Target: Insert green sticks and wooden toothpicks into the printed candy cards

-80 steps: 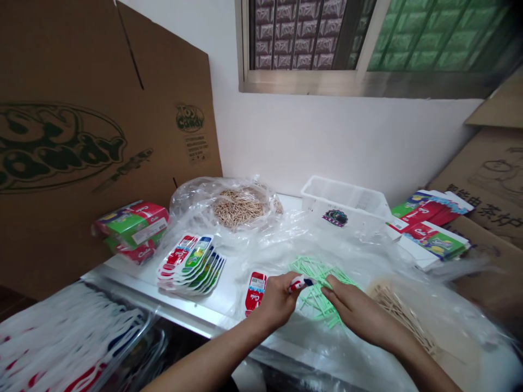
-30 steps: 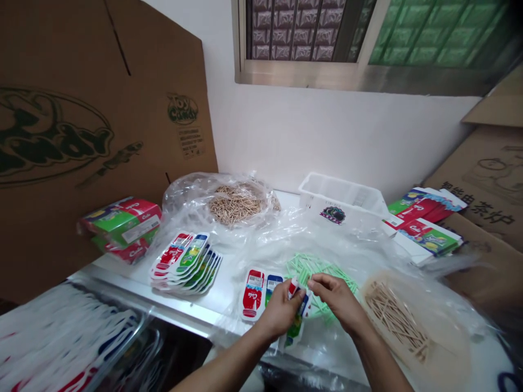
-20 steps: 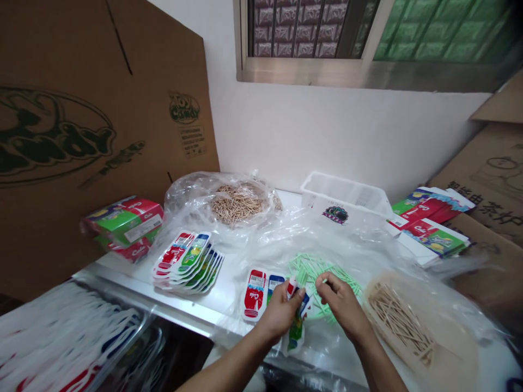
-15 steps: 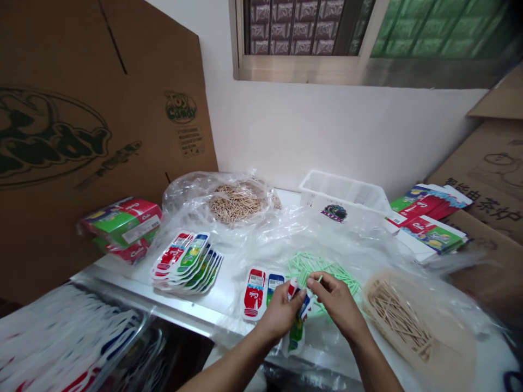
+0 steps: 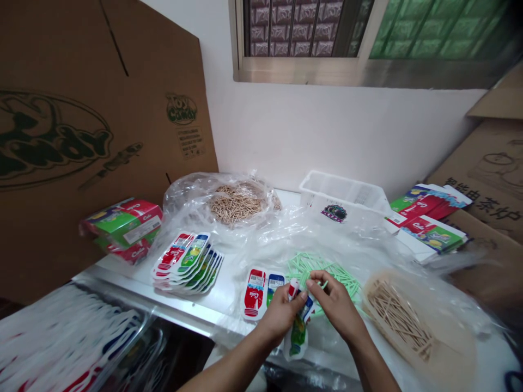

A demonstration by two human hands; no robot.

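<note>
My left hand [image 5: 284,310] is closed on a pair of bottle-shaped candy packets [image 5: 298,337], one showing green and blue print, the other red and white at the top. Beside it, my right hand [image 5: 333,299] pinches with thumb and forefinger at the packets' upper edge. A pale green stick [image 5: 324,285] shows between its fingers. Behind the hands lies a loose heap of green sticks [image 5: 302,264] on clear plastic. To the left of my left hand, a red cola packet and a blue-green packet [image 5: 255,294] lie flat, joined side by side.
A fanned stack of packets [image 5: 188,264] lies at left, with printed boxes [image 5: 131,223] behind it. Brown sticks fill a clear bag [image 5: 235,204] and a beige tub [image 5: 398,318]. A white basket [image 5: 345,196] stands by the wall; flattened cartons [image 5: 433,218] lie at right.
My right hand has moved slightly left, closer to the packets, and the stick's tip shows less. The packets have shifted a little in my left hand.
</note>
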